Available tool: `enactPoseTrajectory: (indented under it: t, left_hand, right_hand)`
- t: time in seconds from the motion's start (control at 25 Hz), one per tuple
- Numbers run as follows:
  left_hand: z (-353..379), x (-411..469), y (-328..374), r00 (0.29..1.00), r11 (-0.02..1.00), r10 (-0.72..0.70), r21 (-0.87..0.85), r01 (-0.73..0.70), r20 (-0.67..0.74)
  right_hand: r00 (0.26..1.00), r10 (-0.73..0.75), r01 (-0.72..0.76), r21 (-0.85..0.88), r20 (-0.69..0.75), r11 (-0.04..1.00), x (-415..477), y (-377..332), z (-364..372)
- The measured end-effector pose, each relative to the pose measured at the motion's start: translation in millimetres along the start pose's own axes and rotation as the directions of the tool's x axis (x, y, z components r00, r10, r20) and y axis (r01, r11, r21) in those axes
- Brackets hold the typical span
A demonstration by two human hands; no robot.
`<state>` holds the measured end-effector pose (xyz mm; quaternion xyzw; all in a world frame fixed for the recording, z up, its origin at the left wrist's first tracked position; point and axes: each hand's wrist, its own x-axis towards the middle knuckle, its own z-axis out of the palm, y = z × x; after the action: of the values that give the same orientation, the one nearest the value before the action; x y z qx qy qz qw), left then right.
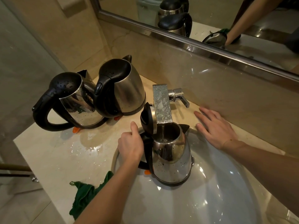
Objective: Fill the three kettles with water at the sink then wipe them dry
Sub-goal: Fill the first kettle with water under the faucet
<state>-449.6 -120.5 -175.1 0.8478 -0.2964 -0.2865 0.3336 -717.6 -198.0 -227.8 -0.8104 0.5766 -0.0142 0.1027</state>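
Head view: a green cloth [84, 193] lies at the wet counter's [56, 159] near edge. The left hand [130, 147] grips the handle of the open kettle [171, 160], held in the sink [210, 199], lid up, under the running tap [161, 104]. The right hand [216, 128] lies flat on the counter, fingers straight. Farther left, the left kettle [77, 104] and back kettle [127, 92] stand touching, lids down.

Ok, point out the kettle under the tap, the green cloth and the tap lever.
kettle under the tap [171, 160], head view, on its steel side wall.
green cloth [84, 194], head view, on its bunched middle.
tap lever [184, 102], head view, on the flat handle bar.
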Motion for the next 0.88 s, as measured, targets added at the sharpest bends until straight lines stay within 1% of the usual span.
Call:
enactPoseTrajectory:
  t: [0.24, 0.4, 0.64, 0.88]
  left_hand:
    - [0.3, 2.9, -0.3, 0.999, 0.999, 0.035, 0.024, -0.035, -0.005]
    - [0.6, 4.5, -0.8, 0.999, 0.999, 0.034, 0.032, -0.034, -0.005]
    - [4.6, 0.6, -2.6, 1.0, 1.0, 0.019, -0.001, -0.019, 0.014]
    - [6.5, -0.6, -5.1, 0.999, 0.999, 0.024, 0.022, -0.024, 0.022]
  right_hand:
    - [1.0, 0.001, -0.001, -0.001, 0.004, 1.0, 0.6, 0.9, 0.9]
    - [1.0, 0.006, -0.006, 0.002, 0.009, 1.0, 0.5, -0.1, 1.0]
    - [1.0, 0.003, -0.004, 0.013, 0.007, 1.0, -0.6, -1.1, -0.3]
    - [1.0, 0.011, -0.011, 0.015, 0.013, 1.0, -0.2, -0.3, 0.1]
